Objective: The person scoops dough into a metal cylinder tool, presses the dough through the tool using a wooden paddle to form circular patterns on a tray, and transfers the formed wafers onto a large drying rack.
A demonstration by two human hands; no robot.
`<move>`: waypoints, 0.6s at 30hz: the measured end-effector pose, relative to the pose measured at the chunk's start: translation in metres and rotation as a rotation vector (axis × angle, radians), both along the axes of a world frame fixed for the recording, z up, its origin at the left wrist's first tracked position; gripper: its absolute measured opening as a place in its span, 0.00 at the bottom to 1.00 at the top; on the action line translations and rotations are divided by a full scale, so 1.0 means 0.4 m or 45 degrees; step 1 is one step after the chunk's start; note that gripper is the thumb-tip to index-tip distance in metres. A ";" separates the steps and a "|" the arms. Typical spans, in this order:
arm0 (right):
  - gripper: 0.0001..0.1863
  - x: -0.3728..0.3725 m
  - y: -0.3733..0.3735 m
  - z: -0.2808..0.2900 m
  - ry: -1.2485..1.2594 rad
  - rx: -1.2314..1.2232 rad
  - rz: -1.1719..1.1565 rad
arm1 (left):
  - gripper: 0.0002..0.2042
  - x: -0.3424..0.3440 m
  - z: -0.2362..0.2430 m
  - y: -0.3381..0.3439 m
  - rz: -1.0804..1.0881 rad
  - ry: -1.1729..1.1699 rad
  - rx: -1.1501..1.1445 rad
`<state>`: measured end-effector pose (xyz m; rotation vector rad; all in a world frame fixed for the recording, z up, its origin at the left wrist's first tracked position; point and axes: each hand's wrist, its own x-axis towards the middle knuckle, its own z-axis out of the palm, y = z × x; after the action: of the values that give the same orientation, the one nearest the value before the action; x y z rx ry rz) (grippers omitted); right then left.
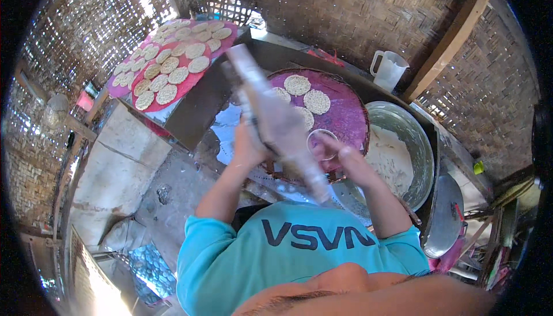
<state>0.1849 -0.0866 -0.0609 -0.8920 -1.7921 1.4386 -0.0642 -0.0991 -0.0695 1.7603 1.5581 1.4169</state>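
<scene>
A long, pale, flour-dusted roller-like tool, motion-blurred, runs diagonally across the middle of the view: its far end points up and left toward the dark table edge, its near end down and right toward the turquoise shirt. The left hand is closed around its middle from the left; the fingers are hidden behind the tool, so how tightly they press cannot be told. The right hand pinches a small clear round cup at its rim, just right of the tool.

Beneath both lies a round woven tray covered in purple cloth, carrying thin, pale, lacy discs. Touching its right edge sits a dented metal basin of white batter. A red tray crowded with similar discs lies well apart at upper left. A translucent plastic jug stands beyond the basin, against woven bamboo walls.
</scene>
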 end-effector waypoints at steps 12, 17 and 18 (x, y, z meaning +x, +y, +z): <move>0.36 0.199 -0.012 0.053 0.219 -0.941 0.235 | 0.33 0.153 0.138 0.283 -1.542 -2.031 -0.374; 0.38 0.267 0.064 0.039 -0.132 -0.960 -0.013 | 0.32 0.225 0.049 0.348 -1.321 -2.147 -0.339; 0.40 0.274 0.079 0.036 -0.265 -0.941 -0.028 | 0.32 0.234 0.028 0.358 -1.267 -2.178 -0.329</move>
<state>0.2945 -0.0550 -0.0467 -1.4582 -1.3649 2.1018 0.0295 0.0439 -0.0584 0.4047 -0.1048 1.2584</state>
